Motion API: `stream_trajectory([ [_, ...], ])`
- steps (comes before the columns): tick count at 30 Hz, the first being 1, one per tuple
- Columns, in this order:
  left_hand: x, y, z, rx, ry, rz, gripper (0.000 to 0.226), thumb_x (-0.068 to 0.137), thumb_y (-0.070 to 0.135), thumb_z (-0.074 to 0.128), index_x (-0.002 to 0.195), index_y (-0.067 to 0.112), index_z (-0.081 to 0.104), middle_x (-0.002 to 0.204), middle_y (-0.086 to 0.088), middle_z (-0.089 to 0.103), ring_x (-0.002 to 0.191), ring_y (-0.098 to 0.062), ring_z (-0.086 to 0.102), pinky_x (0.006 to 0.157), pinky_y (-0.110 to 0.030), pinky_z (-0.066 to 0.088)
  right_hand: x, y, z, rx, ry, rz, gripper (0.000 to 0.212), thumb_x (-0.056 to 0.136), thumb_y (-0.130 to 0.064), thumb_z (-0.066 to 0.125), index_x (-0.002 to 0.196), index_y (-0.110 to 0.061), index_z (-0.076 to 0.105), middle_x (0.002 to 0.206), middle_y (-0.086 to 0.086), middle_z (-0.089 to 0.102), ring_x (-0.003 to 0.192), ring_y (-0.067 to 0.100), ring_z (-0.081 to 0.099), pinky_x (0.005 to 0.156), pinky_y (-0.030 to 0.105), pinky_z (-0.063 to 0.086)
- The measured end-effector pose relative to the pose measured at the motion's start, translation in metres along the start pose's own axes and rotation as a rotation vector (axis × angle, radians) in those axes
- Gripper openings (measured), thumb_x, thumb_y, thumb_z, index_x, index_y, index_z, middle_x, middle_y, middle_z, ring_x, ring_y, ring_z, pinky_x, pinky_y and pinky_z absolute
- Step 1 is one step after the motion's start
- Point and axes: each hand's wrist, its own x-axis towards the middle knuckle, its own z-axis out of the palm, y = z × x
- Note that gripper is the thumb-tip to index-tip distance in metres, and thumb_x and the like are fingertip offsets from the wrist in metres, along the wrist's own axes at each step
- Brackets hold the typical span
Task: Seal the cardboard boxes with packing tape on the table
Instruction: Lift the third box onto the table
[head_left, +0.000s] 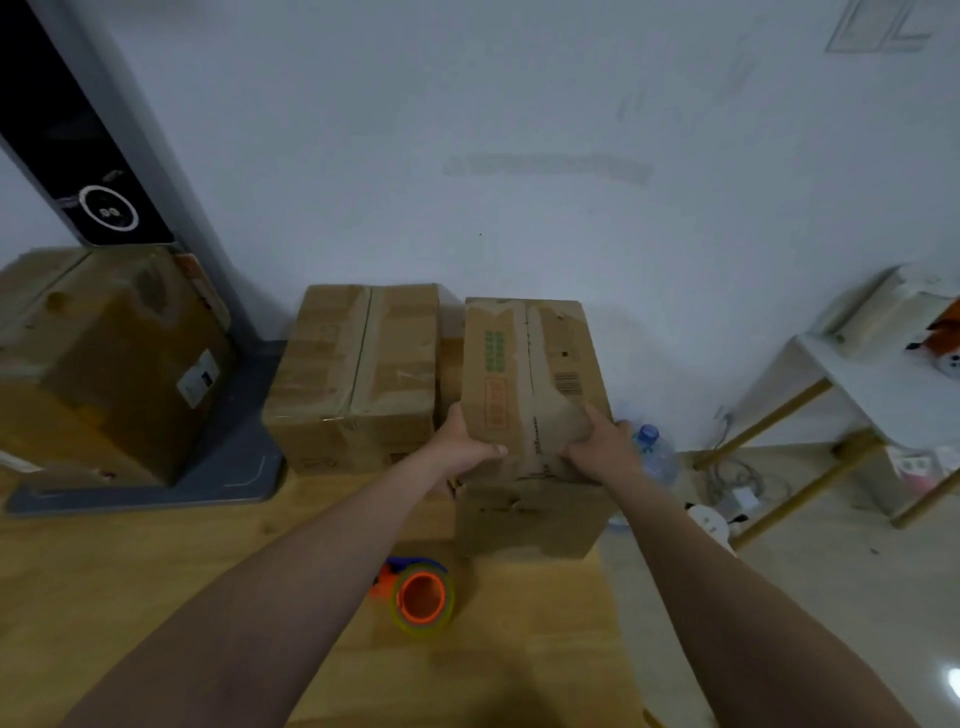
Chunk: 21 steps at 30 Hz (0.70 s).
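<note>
Subject: 1 cardboard box (530, 374), standing on the wooden table (156, 561) at its right edge, well back from you. The top flaps are folded shut, with a dark seam running down the middle away from you. The picture is too blurred to tell whether tape covers that seam.

Hands: your left hand (462, 441) grips the near left corner of the box, thumb laid along the near edge and fingers wrapped up the left side. Your right hand (602, 441) grips the near right corner, thumb on the top face and fingers curled round the right side. Both forearms reach straight out over the table.

Tape: 1 tape roll (422, 597) with an orange core lies on the table near you, in front of the box and between your arms. Neither hand touches it. Something blue and orange sits against its far side, too blurred to name.

Surroundings: a second box (358, 364) stands just left of the first, against the wall, flaps closed. A larger box (104, 353) sits at the far left. Beside it a black and grey tower (93, 156) rises from a grey base. A clear water bottle (655, 452) with a blue cap stands just right of the held box, below table level. A white shelf (872, 384) on wooden legs stands at the far right.
</note>
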Motion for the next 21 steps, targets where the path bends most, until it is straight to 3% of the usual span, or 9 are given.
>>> stream_trajectory([
  [3, -0.005, 0.015, -0.005, 0.043, 0.012, 0.084, 0.085, 0.087, 0.013, 0.081, 0.153, 0.026, 0.03, 0.145, 0.006, 0.049, 0.134, -0.02, 0.046, 0.11, -0.048, 0.043, -0.005, 0.005, -0.009, 0.0, 0.056, -0.062, 0.06, 0.091, -0.019, 0.059, 0.146, -0.034, 0.04, 0.127, 0.008, 0.055, 0.131, 0.036, 0.033, 0.107, 0.049, 0.039],
  [6, -0.011, 0.031, -0.015, 0.02, 0.076, 0.177, 0.097, 0.08, 0.012, 0.087, 0.157, 0.022, 0.029, 0.145, 0.003, 0.05, 0.137, -0.02, 0.047, 0.114, -0.044, 0.042, -0.012, -0.009, -0.026, 0.057, 0.157, -0.088, 0.06, 0.091, -0.013, 0.06, 0.145, -0.036, 0.046, 0.103, -0.002, 0.041, 0.123, 0.035, 0.041, 0.107, 0.042, 0.035],
  [9, -0.018, 0.05, -0.033, -0.032, 0.169, 0.259, 0.103, 0.076, 0.013, 0.09, 0.159, 0.02, 0.028, 0.147, 0.002, 0.051, 0.136, -0.023, 0.05, 0.11, -0.039, 0.047, -0.018, -0.04, -0.049, 0.075, 0.238, -0.132, 0.065, 0.093, -0.018, 0.062, 0.146, -0.05, 0.041, 0.134, 0.006, 0.031, 0.121, 0.037, 0.041, 0.11, 0.044, 0.031],
  [12, -0.033, 0.073, -0.062, -0.062, 0.244, 0.371, 0.102, 0.075, 0.014, 0.091, 0.157, 0.02, 0.031, 0.139, 0.008, 0.051, 0.131, -0.018, 0.052, 0.089, -0.021, 0.052, -0.029, -0.077, -0.064, 0.132, 0.313, -0.222, 0.061, 0.096, -0.017, 0.059, 0.145, -0.049, 0.043, 0.149, 0.002, 0.018, 0.127, 0.04, 0.033, 0.105, 0.041, 0.033],
  [16, -0.072, 0.088, -0.11, -0.055, 0.346, 0.447, 0.112, 0.075, 0.023, 0.092, 0.16, 0.026, 0.02, 0.142, 0.01, 0.045, 0.131, -0.014, 0.045, 0.11, -0.036, 0.044, -0.051, -0.131, -0.069, 0.161, 0.348, -0.337, 0.06, 0.096, -0.016, 0.058, 0.146, -0.047, 0.043, 0.152, 0.0, 0.014, 0.125, 0.04, 0.029, 0.099, 0.035, 0.033],
  [21, -0.127, 0.065, -0.185, 0.061, 0.467, 0.467, 0.117, 0.073, 0.036, 0.092, 0.163, 0.029, 0.017, 0.159, 0.006, 0.038, 0.143, -0.02, 0.041, 0.116, -0.042, 0.04, -0.087, -0.194, -0.037, 0.189, 0.282, -0.445, 0.06, 0.095, -0.02, 0.062, 0.143, -0.05, 0.044, 0.152, 0.001, 0.016, 0.127, 0.041, 0.031, 0.11, 0.042, 0.034],
])
